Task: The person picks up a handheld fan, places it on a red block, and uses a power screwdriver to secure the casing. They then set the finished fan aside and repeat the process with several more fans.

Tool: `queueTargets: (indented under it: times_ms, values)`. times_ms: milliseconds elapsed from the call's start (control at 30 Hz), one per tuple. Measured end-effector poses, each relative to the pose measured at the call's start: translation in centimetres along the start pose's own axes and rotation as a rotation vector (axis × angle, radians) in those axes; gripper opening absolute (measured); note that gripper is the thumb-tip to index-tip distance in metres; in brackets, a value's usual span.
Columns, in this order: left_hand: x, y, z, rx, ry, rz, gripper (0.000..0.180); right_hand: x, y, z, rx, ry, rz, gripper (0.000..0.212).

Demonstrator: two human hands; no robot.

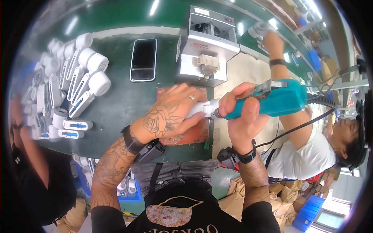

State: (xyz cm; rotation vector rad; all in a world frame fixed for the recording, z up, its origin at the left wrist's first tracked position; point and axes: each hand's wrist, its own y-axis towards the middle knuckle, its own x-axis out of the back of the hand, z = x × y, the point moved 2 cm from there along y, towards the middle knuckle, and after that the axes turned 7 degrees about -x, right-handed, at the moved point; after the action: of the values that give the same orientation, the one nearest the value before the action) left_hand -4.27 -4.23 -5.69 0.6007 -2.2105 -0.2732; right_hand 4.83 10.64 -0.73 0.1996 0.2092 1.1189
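Note:
My left hand (169, 112) presses down on a white plastic piece (210, 107), its fingers wrapped over most of it. Under them lies a worn red mat (182, 138) on the green table. My right hand (244, 118) grips a teal electric screwdriver (285, 99), held nearly level and pointing left. The tool's tip meets the right end of the white piece, or comes very close to it; the exact contact is too small to tell. A black cable (311, 122) trails from the screwdriver's rear.
Several white handheld devices with round heads (99, 83) are piled at the left. A phone (143, 60) lies near a silver machine (206, 50). Co-workers stand on both sides; one arm (278, 50) reaches in at the right. A blue crate (134, 196) sits below the table edge.

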Motion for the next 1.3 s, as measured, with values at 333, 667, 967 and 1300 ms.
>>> queueTargets:
  times_ms: [333, 667, 967, 1300]
  values:
    - [-0.4, 0.7, -0.2, -0.078, 0.058, -0.077, 0.034, 0.1, 0.0, -0.8, 0.020, 0.081, 0.022, 0.044]
    - [-1.4, -4.2, -4.1, -0.274, 0.424, -0.101, 0.034, 1.9, -4.3, 0.4, -0.037, 0.478, -0.173, 0.044]
    - [18.7, -19.4, 4.4, 0.497, -0.028, -1.382, 0.041, 4.5, -9.1, 2.7, 0.108, 0.228, -0.131, 0.052]
    - [18.2, -9.9, 0.7, 0.420, 0.398, -0.743, 0.022, 5.4, -9.9, 3.0, -0.222, 0.198, -0.142, 0.060]
